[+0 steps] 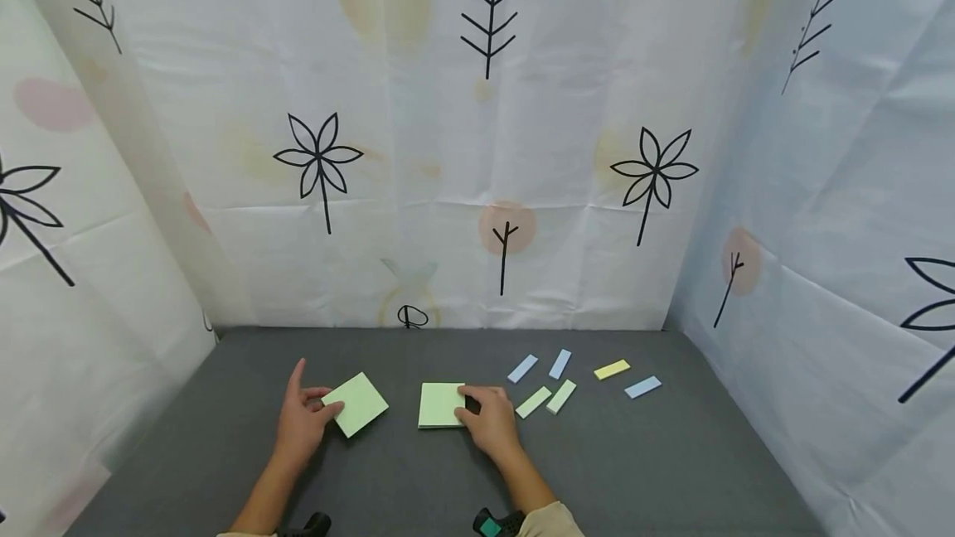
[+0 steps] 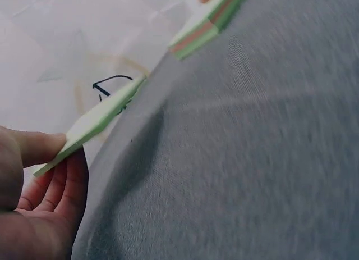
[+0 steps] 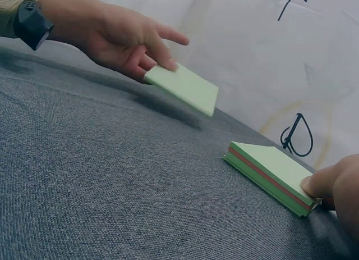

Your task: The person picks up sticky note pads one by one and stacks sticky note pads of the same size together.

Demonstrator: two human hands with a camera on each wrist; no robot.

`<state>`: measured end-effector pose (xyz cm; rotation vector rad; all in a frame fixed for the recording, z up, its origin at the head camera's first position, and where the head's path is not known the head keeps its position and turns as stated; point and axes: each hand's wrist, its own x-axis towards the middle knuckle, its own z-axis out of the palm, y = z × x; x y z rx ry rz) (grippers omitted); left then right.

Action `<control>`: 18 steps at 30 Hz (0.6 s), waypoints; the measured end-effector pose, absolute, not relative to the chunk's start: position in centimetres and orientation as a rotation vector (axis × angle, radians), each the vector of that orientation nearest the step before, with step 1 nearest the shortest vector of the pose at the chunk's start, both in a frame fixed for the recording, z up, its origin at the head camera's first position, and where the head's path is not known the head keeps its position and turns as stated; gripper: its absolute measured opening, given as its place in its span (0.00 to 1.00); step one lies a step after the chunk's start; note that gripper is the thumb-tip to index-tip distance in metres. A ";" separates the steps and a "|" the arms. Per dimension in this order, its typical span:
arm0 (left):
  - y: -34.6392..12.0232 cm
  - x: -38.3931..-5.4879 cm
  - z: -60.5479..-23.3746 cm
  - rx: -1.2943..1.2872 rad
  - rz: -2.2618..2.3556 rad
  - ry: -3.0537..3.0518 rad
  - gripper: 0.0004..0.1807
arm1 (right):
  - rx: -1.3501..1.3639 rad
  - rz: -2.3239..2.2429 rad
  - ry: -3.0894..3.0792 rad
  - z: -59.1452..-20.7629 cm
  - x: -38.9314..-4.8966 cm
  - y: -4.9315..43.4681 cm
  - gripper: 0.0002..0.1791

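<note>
My left hand (image 1: 297,423) pinches a pale green sticky note pad (image 1: 360,404) by one corner, thumb on top and fingers beneath, index finger stretched out. In the right wrist view this pad (image 3: 188,91) hangs tilted above the cloth, with a shadow under it. To its right, a thicker stack of sticky note pads (image 1: 438,404) lies on the table. My right hand (image 1: 494,423) grips that stack at its right edge, thumb on the near part. Seen from the side, the stack (image 3: 269,171) has a reddish layer between green ones.
Several small paper strips lie right of my right hand: blue ones (image 1: 523,368), pale green ones (image 1: 562,396) and a yellow one (image 1: 612,370). Grey cloth (image 1: 403,479) covers the table. Patterned white curtains (image 1: 418,106) hang at the back and both sides.
</note>
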<state>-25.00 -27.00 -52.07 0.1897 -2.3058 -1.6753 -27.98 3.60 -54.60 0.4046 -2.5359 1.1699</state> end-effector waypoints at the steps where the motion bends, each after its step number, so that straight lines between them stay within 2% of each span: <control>1: -26.9 -25.1 -52.1 0.218 -1.746 -2.255 0.56 | 0.411 1.165 -2.530 -54.6 -28.0 3.6 0.18; 8: -25.9 -25.7 -52.5 0.352 -1.997 -2.044 0.54 | 0.424 1.141 -2.528 -54.4 -27.9 3.7 0.18; 18: -22.8 -26.4 -52.3 0.328 -2.102 -2.021 0.49 | 0.418 1.138 -2.530 -54.3 -27.8 3.6 0.18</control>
